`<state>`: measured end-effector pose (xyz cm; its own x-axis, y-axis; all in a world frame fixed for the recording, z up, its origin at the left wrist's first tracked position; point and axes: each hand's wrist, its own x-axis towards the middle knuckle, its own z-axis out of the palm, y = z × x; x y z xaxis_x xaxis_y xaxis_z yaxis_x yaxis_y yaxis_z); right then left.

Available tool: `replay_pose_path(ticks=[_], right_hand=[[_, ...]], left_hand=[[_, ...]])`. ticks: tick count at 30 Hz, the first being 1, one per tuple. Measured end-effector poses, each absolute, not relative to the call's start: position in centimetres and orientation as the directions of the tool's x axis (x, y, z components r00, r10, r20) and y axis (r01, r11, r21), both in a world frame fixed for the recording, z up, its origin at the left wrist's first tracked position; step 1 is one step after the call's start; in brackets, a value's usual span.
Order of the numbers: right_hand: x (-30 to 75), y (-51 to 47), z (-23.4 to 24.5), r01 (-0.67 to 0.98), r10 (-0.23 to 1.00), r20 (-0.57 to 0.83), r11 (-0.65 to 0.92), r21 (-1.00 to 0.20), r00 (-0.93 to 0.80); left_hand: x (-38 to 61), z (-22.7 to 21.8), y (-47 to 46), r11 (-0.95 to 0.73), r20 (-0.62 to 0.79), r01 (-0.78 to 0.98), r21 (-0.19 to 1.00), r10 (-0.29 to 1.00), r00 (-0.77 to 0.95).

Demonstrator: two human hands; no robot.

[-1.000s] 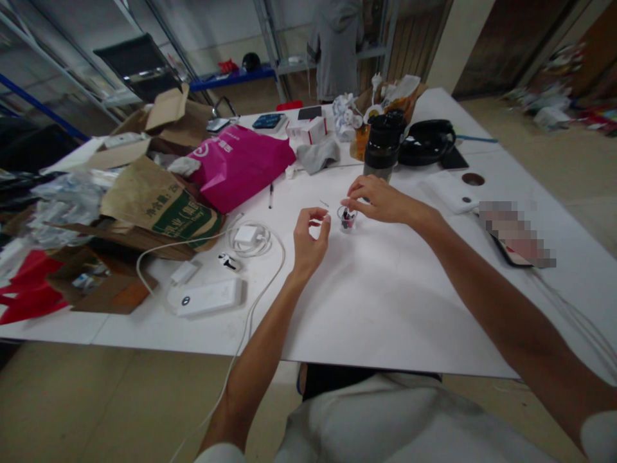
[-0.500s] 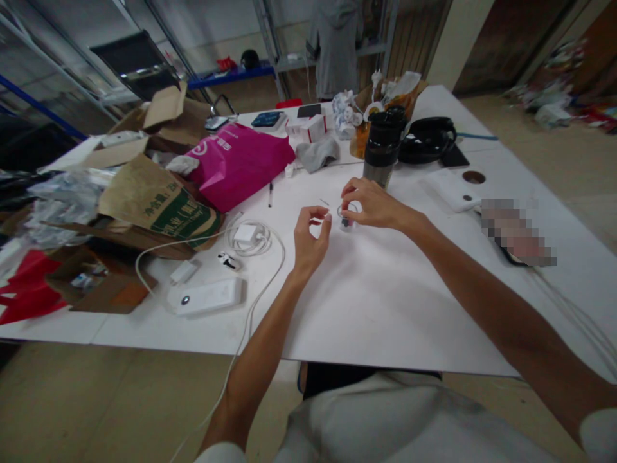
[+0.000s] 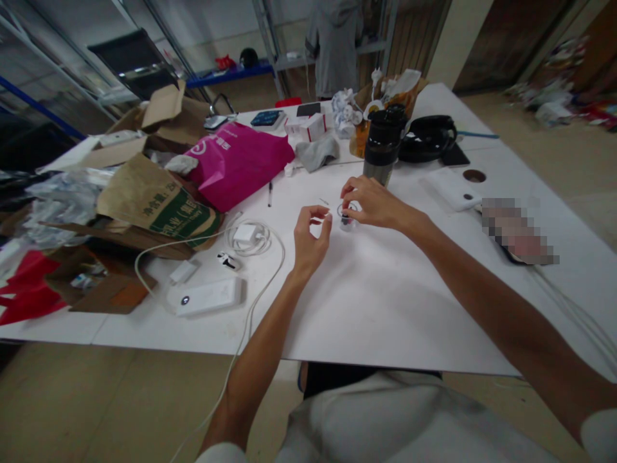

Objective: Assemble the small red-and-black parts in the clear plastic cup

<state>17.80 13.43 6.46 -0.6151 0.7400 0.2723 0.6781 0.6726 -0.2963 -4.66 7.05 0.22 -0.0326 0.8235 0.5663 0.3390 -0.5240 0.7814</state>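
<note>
A small clear cup (image 3: 346, 217) with dark bits inside stands on the white table (image 3: 385, 302). My right hand (image 3: 375, 203) curls over the cup from the right, fingers bent around its rim and touching it. My left hand (image 3: 311, 236) hovers just left of the cup, thumb and forefinger pinched together; whatever is between them is too small to make out. A thin short pin-like piece (image 3: 323, 201) lies on the table behind the hands.
A black tumbler (image 3: 382, 148) stands right behind the cup. A white charger with coiled cable (image 3: 248, 235), earbuds (image 3: 227, 261) and a white power bank (image 3: 208, 297) lie left. Farther left are a pink bag (image 3: 238, 164), brown bags and boxes. A person stands at the shelves beyond.
My right hand has slid slightly left and closed down over the cup's rim, covering more of it. My left hand has hardly moved.
</note>
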Motion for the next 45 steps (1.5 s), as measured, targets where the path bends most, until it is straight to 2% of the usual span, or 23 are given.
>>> replay_pose_path(ticks=[9,20,30,39,45], right_hand=[[17.8,13.3,6.6,0.68,0.737,0.247,0.675,-0.285,-0.629],[16.9,12.2,7.1,0.718,0.716,0.269,0.687,-0.107,-0.644],[17.3,13.4,5.9,0.685,0.727,0.253,0.687,-0.244,-0.639],[17.0,12.8,6.4,0.712,0.721,0.261,0.687,-0.147,-0.642],[17.0,13.0,6.2,0.716,0.732,0.259,0.677,-0.168,-0.63]], left_hand=[[-4.6,0.1,7.0,-0.527,0.567,0.344,0.777,0.823,-0.019],[-4.5,0.3,6.9,-0.533,0.568,0.328,0.78,0.823,-0.014],[-4.4,0.4,6.7,-0.506,0.546,0.361,0.784,0.838,-0.011],[-4.5,0.3,6.8,-0.525,0.564,0.354,0.774,0.826,-0.009],[-4.8,-1.0,7.9,-0.488,0.505,0.358,0.796,0.862,0.053]])
